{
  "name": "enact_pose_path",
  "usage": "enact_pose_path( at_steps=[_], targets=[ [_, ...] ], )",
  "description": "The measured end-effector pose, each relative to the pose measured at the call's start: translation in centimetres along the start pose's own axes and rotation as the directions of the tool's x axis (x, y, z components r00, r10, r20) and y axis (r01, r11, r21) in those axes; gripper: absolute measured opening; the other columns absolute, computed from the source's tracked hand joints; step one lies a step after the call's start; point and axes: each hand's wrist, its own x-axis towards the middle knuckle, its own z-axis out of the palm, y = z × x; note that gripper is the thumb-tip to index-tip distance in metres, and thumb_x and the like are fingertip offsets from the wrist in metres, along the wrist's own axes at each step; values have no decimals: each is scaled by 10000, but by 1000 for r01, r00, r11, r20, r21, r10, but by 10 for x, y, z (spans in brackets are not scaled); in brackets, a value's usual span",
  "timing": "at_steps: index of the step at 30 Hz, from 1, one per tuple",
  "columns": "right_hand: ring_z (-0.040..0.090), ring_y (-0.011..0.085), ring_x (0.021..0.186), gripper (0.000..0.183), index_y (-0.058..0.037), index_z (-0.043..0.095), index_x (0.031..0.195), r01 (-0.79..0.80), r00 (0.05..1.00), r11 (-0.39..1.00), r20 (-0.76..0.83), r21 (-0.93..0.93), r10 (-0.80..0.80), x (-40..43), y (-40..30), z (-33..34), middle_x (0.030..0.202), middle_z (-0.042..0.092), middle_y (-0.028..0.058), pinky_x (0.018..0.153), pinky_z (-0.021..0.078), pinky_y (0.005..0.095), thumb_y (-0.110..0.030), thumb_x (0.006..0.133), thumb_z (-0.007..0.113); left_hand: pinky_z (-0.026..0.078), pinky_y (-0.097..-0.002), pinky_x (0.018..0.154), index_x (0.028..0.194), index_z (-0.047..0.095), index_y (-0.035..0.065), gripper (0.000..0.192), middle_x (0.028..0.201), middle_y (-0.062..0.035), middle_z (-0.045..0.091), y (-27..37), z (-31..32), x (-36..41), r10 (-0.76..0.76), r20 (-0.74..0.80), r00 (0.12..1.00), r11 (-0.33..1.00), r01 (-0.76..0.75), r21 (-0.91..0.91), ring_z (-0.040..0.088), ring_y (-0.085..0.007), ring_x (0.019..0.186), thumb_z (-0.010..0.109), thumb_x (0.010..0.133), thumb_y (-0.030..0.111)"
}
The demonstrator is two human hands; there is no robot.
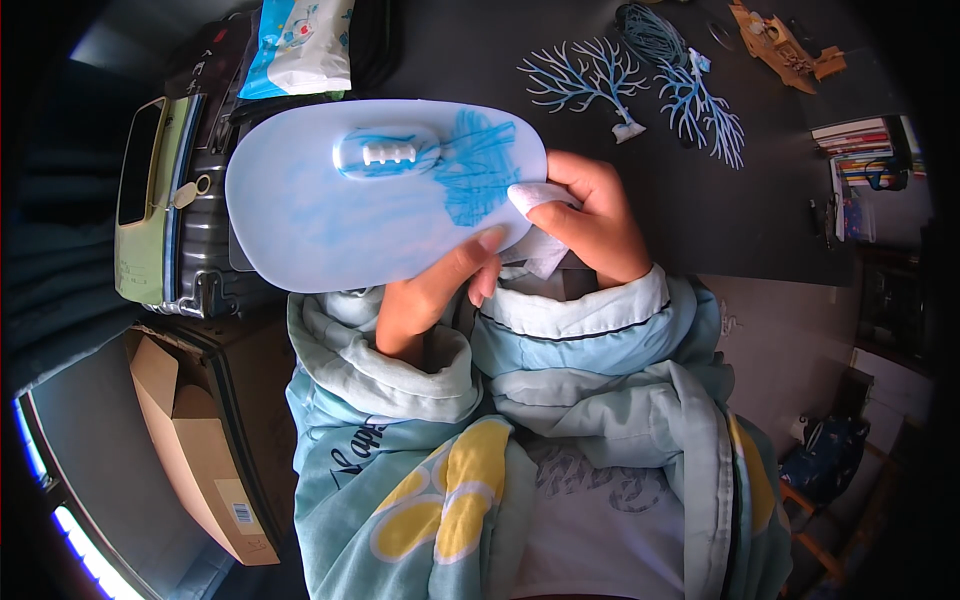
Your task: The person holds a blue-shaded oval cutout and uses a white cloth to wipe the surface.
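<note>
A white oval plastic board [375, 232] with rounded ends is held up in front of me. Blue marker-like scribbles cover its right part, and paler blue smears spread over the middle and left. A small raised oval with a ridged white piece [388, 154] stands out from its face. My left hand [442, 281] grips the lower edge, thumb on the face. At the right end is my right hand [596, 217], with a white wipe [544, 196] over its thumb and fingers behind the edge. More of the wipe hangs below the board.
Two blue-and-white branching coral-like pieces [592, 79] lie on the dark table [720, 217], near a dark cord bundle [652, 34] and a wooden model [780, 45]. A wipes packet [307, 49], a phone [142, 161] and a silver suitcase [214, 232] are left; below stands a cardboard box [199, 450].
</note>
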Motion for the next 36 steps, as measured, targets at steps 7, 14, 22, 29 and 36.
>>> enact_pose_path(
  at_steps=[7,14,22,29,36],
  targets=[
    [465,33,691,198,39,567,886,-15,1000,1000,3,4,15,-1,2,0,748,557,-5,588,404,193,-136,795,564,342,-229,401,621,543,-15,218,477,-56,493,-3,-1,0,2,-3,1000,1000,-2,23,441,-126,397,525,792,120],
    [468,35,692,207,37,568,884,-15,1000,1000,-3,-4,15,-1,3,0,748,555,-4,588,403,195,-148,791,568,340,-226,402,617,541,-12,222,475,-56,491,-1,0,-1,-17,-16,1000,1000,17,6,438,-126,395,534,791,125],
    [475,43,705,216,40,556,896,-14,1000,999,26,51,12,-1,0,-2,762,557,11,606,408,202,-148,791,561,333,-227,391,676,547,-28,165,481,-64,492,-4,-1,-1,27,-18,999,999,-27,-30,432,-134,391,537,780,99],
    [480,46,740,245,23,518,947,17,999,989,44,146,-24,-1,4,-1,812,545,19,639,402,198,-160,790,564,336,-233,380,739,552,-44,139,487,-71,492,-5,-1,1,69,-9,998,996,-70,-62,431,-142,389,541,772,91],
    [475,39,726,226,19,512,940,30,998,994,43,104,-34,0,7,-3,793,540,15,624,390,186,-135,785,566,328,-231,389,643,540,-16,177,468,-59,481,-5,-2,1,66,10,998,997,-66,-33,428,-132,388,544,773,104]
  ],
)
